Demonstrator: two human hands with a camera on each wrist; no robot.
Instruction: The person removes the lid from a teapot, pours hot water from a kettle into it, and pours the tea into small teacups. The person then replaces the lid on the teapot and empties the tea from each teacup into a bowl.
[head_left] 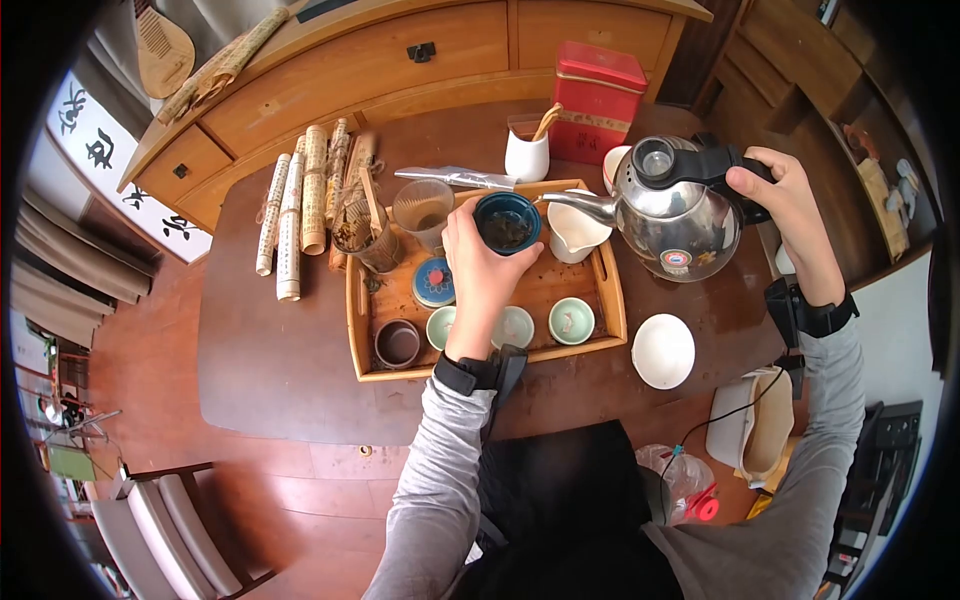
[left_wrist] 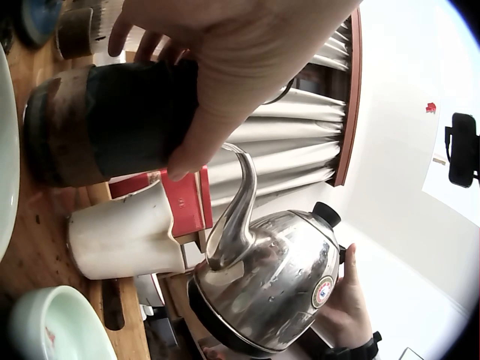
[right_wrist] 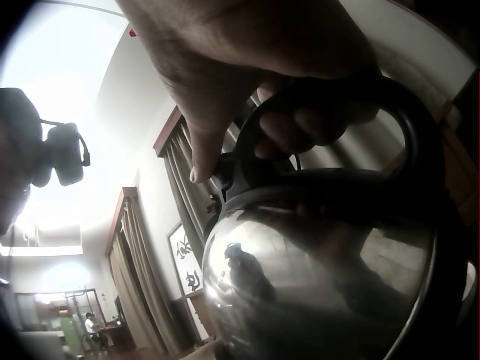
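Observation:
My left hand [head_left: 482, 272] grips a dark blue cup [left_wrist: 124, 124] round its upper part, over the wooden tray [head_left: 590, 352]. Dark contents show inside the cup from above. With fingers wrapped round the black handle, my right hand [head_left: 790, 205] holds a shiny steel kettle [head_left: 675, 225]. The kettle's spout [head_left: 585, 205] points left, its tip right by the cup's rim in the head view. A white pitcher [head_left: 577, 228] stands on the tray under the spout. Left of the cup lies a round blue lid [head_left: 434, 282] with a flower on it.
Light green cups [head_left: 572, 321] and a brown cup [head_left: 397, 344] line the tray's near side. Two clear glasses [head_left: 422, 208] stand at its left. A white bowl [head_left: 663, 351], red tin [head_left: 598, 100], white tool holder [head_left: 527, 157] and bamboo scrolls [head_left: 289, 225] surround the tray.

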